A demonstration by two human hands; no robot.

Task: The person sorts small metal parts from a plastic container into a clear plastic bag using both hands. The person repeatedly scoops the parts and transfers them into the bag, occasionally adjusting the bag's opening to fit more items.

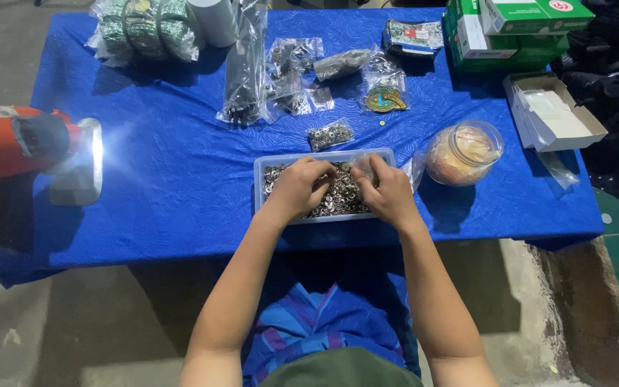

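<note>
A clear plastic tray [261,172] full of small metal rings sits near the front edge of the blue-covered table [180,179]. My left hand [299,188] rests curled in the rings, fingers down among them. My right hand [388,190] hovers over the tray's right side, pinching a small clear plastic bag [364,163]. Both hands hide much of the tray's contents.
A clear jar [463,153] lies right of the tray. A small bag of rings [329,134] and several more bags lie behind it. Green boxes [510,32] and an open white box [553,111] are at right. An orange lamp [30,143] shines at left.
</note>
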